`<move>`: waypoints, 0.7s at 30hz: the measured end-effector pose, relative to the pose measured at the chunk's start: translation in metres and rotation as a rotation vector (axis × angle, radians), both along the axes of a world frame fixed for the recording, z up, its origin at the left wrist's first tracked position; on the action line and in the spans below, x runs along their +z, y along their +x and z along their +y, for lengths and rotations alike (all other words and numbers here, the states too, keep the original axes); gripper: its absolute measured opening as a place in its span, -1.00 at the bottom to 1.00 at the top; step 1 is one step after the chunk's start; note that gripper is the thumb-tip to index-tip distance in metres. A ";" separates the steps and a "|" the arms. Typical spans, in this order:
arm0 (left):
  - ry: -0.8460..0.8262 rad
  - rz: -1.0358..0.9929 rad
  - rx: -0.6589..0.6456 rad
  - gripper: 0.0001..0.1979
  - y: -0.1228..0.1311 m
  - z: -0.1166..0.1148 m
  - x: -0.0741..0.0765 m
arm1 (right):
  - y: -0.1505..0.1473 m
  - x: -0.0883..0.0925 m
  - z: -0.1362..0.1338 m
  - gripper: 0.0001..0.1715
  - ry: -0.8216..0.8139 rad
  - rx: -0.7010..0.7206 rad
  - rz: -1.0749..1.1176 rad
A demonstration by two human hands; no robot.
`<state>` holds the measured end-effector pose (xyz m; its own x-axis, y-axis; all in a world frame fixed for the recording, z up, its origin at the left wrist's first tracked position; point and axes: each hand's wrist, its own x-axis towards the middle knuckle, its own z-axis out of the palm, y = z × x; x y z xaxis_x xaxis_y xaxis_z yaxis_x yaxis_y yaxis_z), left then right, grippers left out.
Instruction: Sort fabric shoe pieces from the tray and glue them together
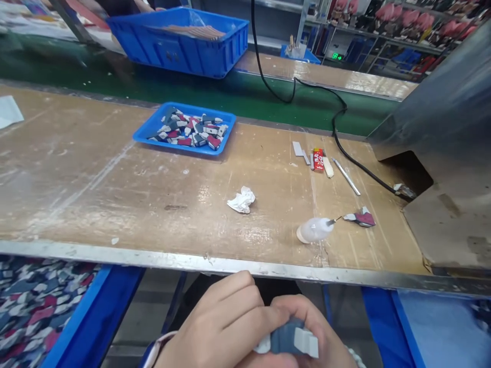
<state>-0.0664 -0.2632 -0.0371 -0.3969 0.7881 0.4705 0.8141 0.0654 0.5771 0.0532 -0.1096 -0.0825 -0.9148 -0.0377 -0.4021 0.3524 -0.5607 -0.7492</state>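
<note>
Below the near steel edge of the workbench [215, 263], your left hand [215, 327] and right hand [310, 329] close together around a grey-and-white piece [287, 338], both gripping it with curled fingers. Beyond that edge, a crumpled tissue [241, 199] lies mid-bench, a blue tray [153, 125] of similar pieces sits far left of it, and a squeeze bottle [314, 230] lies right, near a maroon-and-white piece [360, 218].

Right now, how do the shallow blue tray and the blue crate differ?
The shallow blue tray is smaller and lower-walled than the blue crate. The tray sits on the workbench, the crate beyond on the green belt. The tray holds grey, white and red pieces; the crate, tan strips. Both are plastic.
</note>
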 end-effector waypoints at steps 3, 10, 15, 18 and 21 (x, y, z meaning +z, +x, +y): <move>-0.029 -0.034 -0.045 -0.71 -0.001 -0.003 0.000 | 0.001 -0.009 0.000 -0.22 -0.076 0.049 0.086; -0.026 -0.006 -0.121 -0.72 -0.002 -0.008 -0.003 | 0.011 -0.021 -0.008 -0.25 0.050 0.031 0.092; 0.048 -0.099 -0.161 -0.70 -0.007 -0.004 0.000 | 0.011 -0.031 -0.016 -0.33 0.049 -0.027 0.234; 0.058 -0.185 -0.221 -0.71 -0.007 -0.004 0.000 | 0.004 -0.027 -0.013 -0.30 0.112 0.009 0.243; 0.038 -0.198 -0.255 -0.69 -0.003 -0.006 -0.001 | -0.008 -0.013 -0.005 -0.26 0.212 0.122 0.232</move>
<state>-0.0698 -0.2691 -0.0385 -0.2751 0.8573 0.4351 0.6734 -0.1511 0.7237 0.0452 -0.1142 -0.0958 -0.9768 -0.0906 -0.1941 0.2137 -0.3480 -0.9128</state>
